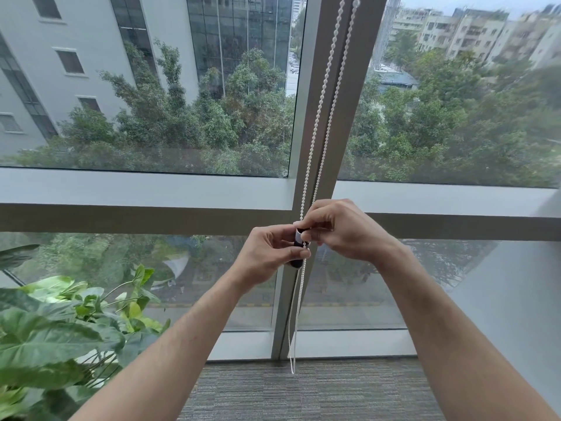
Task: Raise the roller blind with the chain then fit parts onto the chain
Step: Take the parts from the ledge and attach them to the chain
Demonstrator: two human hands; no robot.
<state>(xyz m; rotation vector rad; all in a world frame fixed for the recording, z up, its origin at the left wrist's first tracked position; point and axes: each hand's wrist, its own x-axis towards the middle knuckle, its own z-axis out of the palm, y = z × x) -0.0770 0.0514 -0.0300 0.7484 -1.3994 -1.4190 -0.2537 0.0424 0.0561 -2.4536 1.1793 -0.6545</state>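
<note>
Both hands meet at the window post, where the bead chain (322, 95) hangs in two strands; the left hand (267, 256) has its grip curled round a small dark part (299, 247) on the chain, and the right hand (340, 229) pinches in at the part's top, fingers bent tight. The chain looks light, limp and slippery, so hold it close by the part; the part looks small, stiff and easily dropped.

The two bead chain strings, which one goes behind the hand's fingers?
The right strand of the white bead chain: it runs down behind the right hand. The left strand stays in view down to the small black part pinched by both hands.
</note>
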